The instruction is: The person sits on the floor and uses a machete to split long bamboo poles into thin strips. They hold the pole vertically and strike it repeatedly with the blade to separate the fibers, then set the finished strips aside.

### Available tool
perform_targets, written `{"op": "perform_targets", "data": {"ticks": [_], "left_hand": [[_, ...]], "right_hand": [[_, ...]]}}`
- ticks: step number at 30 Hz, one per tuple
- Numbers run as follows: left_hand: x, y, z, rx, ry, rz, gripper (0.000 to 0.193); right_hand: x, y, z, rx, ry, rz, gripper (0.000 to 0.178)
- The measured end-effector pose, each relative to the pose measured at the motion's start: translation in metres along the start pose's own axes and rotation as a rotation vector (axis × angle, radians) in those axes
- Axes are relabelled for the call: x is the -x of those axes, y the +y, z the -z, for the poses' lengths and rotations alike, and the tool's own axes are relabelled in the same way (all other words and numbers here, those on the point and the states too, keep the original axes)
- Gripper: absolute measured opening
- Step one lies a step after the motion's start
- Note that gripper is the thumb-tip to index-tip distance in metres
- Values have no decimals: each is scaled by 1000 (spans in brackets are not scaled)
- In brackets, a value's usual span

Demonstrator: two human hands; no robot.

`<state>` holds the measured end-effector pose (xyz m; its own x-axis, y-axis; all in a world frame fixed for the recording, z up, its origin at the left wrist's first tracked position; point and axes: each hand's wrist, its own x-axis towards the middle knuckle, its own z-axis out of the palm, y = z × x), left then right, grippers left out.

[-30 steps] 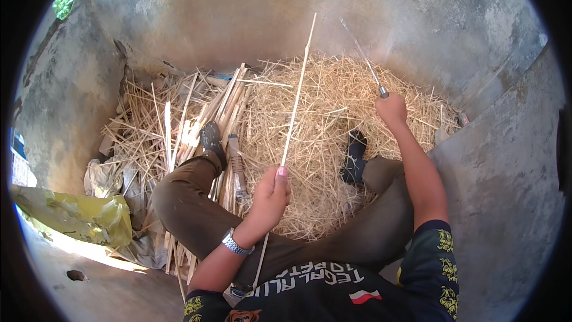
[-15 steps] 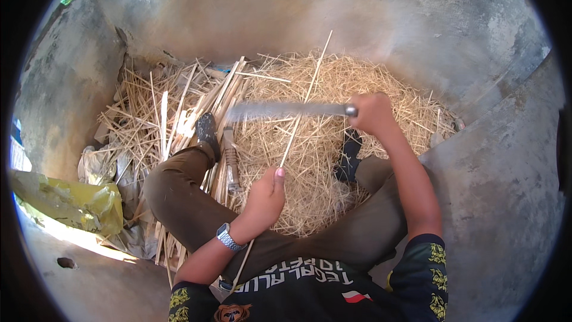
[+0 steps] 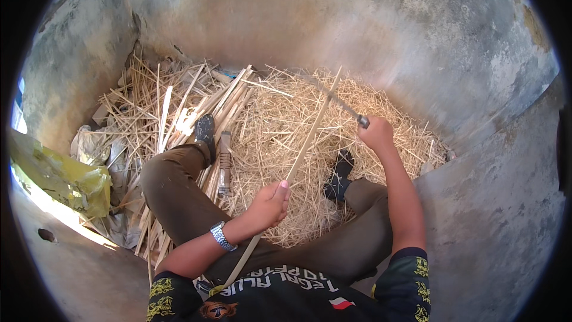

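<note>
My left hand [image 3: 269, 206] is closed around a long, thin bamboo strip [image 3: 307, 143], thumb along its upper side. The strip slants from my lap up to the far right. In my right hand [image 3: 376, 133] is a machete [image 3: 342, 102], gripped by its handle. Its blade points to the far left and crosses the strip near the strip's far end; whether they touch I cannot tell. Below both lies a heap of pale shavings [image 3: 280, 113]. A second blade tool with a wrapped handle [image 3: 224, 161] rests beside my left shin.
A pile of split bamboo strips [image 3: 223, 104] lies beyond my left foot [image 3: 205, 134]. My right foot [image 3: 338, 176] sits in the shavings. Yellow plastic sheeting [image 3: 65, 179] hangs at the left. Grey concrete walls [image 3: 286, 18] close in the far and right sides.
The machete has swung from level, left of the strip, to a slant across the strip's far end. The strip now looks wider, turned in my left hand. The view has shifted slightly.
</note>
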<state>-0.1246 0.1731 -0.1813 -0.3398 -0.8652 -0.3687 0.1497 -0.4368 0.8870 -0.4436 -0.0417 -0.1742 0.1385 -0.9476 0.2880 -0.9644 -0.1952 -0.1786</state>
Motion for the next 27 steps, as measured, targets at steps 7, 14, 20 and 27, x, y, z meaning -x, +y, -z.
{"op": "perform_targets", "data": {"ticks": [7, 14, 20, 27], "left_hand": [[10, 16, 3, 237, -56, 111, 38], [12, 13, -2, 137, -74, -16, 40], [12, 14, 10, 165, 20, 92, 39], [14, 10, 4, 60, 5, -44, 36]], "right_hand": [[9, -16, 6, -47, 108, 230, 15], [-4, -14, 16, -13, 44, 13, 15], [14, -40, 4, 71, 188, 504, 18], [-9, -2, 19, 212, 270, 61, 17]]}}
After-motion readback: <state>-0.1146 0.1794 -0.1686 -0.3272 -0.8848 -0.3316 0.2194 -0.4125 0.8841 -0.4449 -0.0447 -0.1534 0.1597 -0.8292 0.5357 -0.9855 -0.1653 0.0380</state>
